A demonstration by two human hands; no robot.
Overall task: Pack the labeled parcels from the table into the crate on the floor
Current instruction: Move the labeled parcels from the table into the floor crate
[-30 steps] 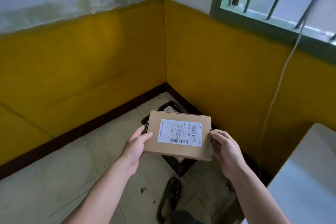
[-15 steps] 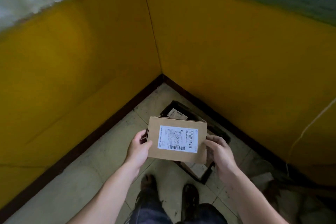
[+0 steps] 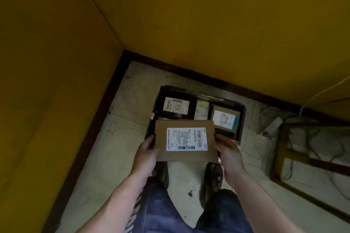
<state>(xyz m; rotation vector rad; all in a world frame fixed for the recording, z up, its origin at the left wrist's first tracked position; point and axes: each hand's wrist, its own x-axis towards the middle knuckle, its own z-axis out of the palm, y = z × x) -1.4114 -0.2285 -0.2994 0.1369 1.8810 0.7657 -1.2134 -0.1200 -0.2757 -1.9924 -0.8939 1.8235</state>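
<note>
Pinching the parcel (image 3: 185, 141) by its short ends, left hand (image 3: 146, 154) and right hand (image 3: 230, 154) hold it flat, label up, long axis running hand to hand, above the near edge of the crate (image 3: 158, 104); drop looks straight down and slightly forward, neither hand nearer.

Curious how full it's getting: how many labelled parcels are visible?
3. One cardboard parcel held by the left hand and right hand over the crate; a black parcel in its left side; a brown parcel in its right. More may be hidden beneath.
</note>
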